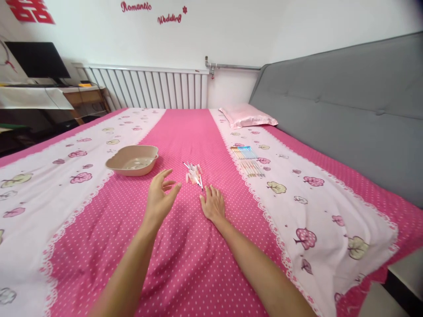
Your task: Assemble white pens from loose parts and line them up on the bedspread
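Bare forearms (257, 259) are filling the foreground over a pink dotted bedspread (178, 259), whose pale bands are showing printed trees; a grey headboard (340, 83) is standing at the right, a pink pillow (247, 116) is lying beside it, and a white radiator (145, 88) is lining the far wall near a black monitor (36, 60). Red lettering (136, 6) is reading "Romantic" and "Wedding". Loose pens (201, 182) are lying jumbled on the central pink band, just beyond the hands, one dark tip pointing toward the camera; farther right, two neat pen rows (244, 152) are lying with their long axes running roughly front to back. Left hand (161, 193) is hovering half-curled, thumb apart, gripping nothing visible; right hand (213, 204) is resting palm down, fingers slightly spread, with nothing showing in its hold, while a beige basin (132, 171) is sitting to the left
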Demonstrator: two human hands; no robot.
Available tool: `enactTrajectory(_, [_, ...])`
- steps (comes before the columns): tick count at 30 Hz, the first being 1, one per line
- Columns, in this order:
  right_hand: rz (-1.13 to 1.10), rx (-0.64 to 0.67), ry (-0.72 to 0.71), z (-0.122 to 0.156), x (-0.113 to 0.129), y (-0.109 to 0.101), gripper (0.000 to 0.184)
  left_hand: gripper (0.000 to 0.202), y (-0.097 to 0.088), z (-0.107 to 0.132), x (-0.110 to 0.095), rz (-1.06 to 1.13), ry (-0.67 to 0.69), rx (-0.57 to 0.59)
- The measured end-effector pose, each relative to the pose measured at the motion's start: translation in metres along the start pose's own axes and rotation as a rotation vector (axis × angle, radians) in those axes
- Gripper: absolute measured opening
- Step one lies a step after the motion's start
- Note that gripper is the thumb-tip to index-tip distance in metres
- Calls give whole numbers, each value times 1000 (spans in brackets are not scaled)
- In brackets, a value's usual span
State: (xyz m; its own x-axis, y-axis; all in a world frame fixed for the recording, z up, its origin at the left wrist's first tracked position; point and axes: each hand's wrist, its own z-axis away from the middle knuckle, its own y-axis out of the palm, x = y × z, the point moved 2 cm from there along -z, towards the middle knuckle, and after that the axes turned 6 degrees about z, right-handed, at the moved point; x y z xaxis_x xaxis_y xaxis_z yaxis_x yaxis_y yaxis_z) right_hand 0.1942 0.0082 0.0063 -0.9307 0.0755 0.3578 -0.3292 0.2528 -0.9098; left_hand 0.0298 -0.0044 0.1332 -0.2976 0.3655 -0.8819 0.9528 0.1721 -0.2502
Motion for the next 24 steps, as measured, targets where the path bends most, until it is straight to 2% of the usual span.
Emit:
enactTrajectory(4, [-40,28,12,1,2,1,57,51,15,-35,32,-100,-75,-17])
enactTrajectory(8, [-104,158,57,-5,1,-3,59,49,28,-73,75,-219,-326,-55])
enactTrajectory(12, [-262,354,137,-46,-12,-14,72,45,53,-101,115,-231,-505,-97])
enactTrajectory(14, [-469,341,242,-80,-21,-18,70,44,70,-114,131,-216,-557,-109])
enactTrajectory(16, [-545,280,295,-115,-27,-15,65,45,86,-125,142,-189,-571,-115])
enactTrajectory(19, [-571,264,294,-154,-25,4,58,44,104,-136,155,-118,-543,-96])
enactTrajectory(24, [-551,221,189,-173,-13,39,47,38,116,-135,171,20,-429,2])
